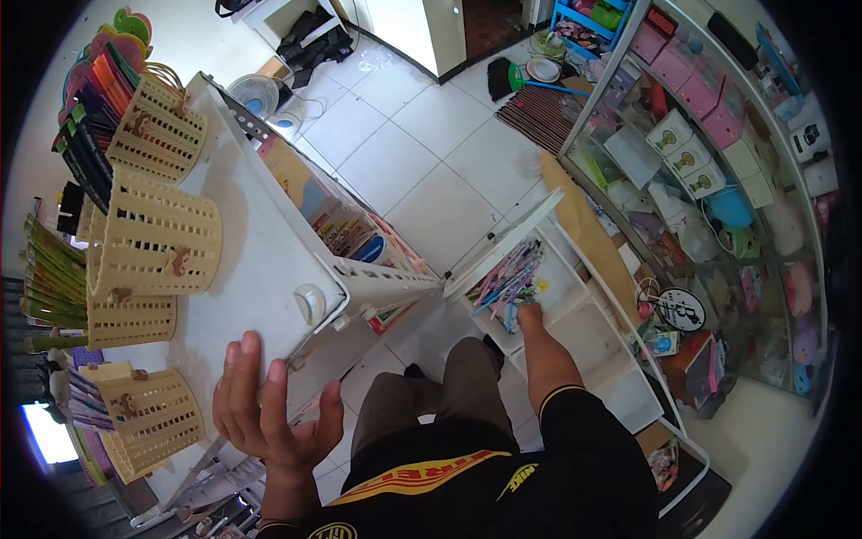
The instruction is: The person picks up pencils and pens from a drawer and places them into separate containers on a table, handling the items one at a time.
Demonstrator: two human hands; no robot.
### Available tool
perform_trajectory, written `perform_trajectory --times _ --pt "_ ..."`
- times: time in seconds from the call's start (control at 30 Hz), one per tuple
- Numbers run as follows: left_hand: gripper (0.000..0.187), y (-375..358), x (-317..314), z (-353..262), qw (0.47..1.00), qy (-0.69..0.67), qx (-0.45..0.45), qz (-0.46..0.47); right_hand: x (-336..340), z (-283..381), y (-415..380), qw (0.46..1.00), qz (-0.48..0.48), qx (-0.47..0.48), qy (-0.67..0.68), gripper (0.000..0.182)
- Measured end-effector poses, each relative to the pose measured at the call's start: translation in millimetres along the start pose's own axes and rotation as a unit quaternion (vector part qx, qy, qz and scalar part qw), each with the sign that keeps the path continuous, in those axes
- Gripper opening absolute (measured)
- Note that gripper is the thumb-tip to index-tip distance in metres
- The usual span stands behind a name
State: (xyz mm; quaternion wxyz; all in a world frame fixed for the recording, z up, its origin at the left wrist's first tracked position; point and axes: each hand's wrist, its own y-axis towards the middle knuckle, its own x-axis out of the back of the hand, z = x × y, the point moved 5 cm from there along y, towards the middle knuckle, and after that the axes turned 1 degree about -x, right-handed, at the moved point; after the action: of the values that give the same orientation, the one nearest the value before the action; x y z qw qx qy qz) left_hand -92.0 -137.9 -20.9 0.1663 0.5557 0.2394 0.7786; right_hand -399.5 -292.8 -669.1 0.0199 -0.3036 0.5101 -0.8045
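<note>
My left hand (269, 404) is raised beside the edge of a white tabletop (242, 242), its fingers apart and holding nothing. Nearest to it on that top stands a cream perforated plastic basket (162, 418) with purple-and-white pens (85, 404) in it. On the other side, my right hand (530, 316) reaches down into a white divided tray (575, 278). Its fingers look closed at the end of a pile of colourful pens (516, 274). A light blue item (511, 316) lies by the fingertips; what they grip, if anything, is hidden.
More cream baskets (157, 238) with pens and pencils line the tabletop's left side. A glass display case (682, 189) full of boxed goods stands at right. On the tiled floor (404, 144) are a fan (253, 92) and a broom (505, 79).
</note>
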Motion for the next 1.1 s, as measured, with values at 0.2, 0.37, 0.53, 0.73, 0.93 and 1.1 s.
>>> perform_trajectory --times 0.2,0.37,0.53,0.73,0.93,1.1 --pt "0.05 -1.0 2.9 2.1 1.0 -0.024 0.001 0.013 21.5 19.4 -44.7 0.978 -0.205 0.02 0.031 0.041" --pt "0.051 -2.5 1.4 2.7 1.0 -0.009 -0.006 0.021 25.1 66.7 -55.7 0.955 -0.182 0.157 0.176 0.048" --pt "0.051 -4.1 -0.5 2.3 1.0 -0.01 0.001 0.003 10.9 72.0 -31.4 0.97 -0.164 0.124 0.128 0.044" --pt "0.051 -3.1 1.8 1.5 1.0 -0.002 0.002 0.017 17.5 76.4 -41.2 0.946 -0.231 0.178 0.143 0.037" --pt "0.055 -6.1 0.4 1.4 1.0 -0.017 -0.002 0.025 24.3 80.9 -49.9 0.961 -0.24 0.102 0.086 0.04" --pt "0.052 -6.3 0.3 1.7 1.0 0.005 -0.002 0.021 32.9 74.5 -54.7 0.967 -0.233 0.1 -0.006 0.043"
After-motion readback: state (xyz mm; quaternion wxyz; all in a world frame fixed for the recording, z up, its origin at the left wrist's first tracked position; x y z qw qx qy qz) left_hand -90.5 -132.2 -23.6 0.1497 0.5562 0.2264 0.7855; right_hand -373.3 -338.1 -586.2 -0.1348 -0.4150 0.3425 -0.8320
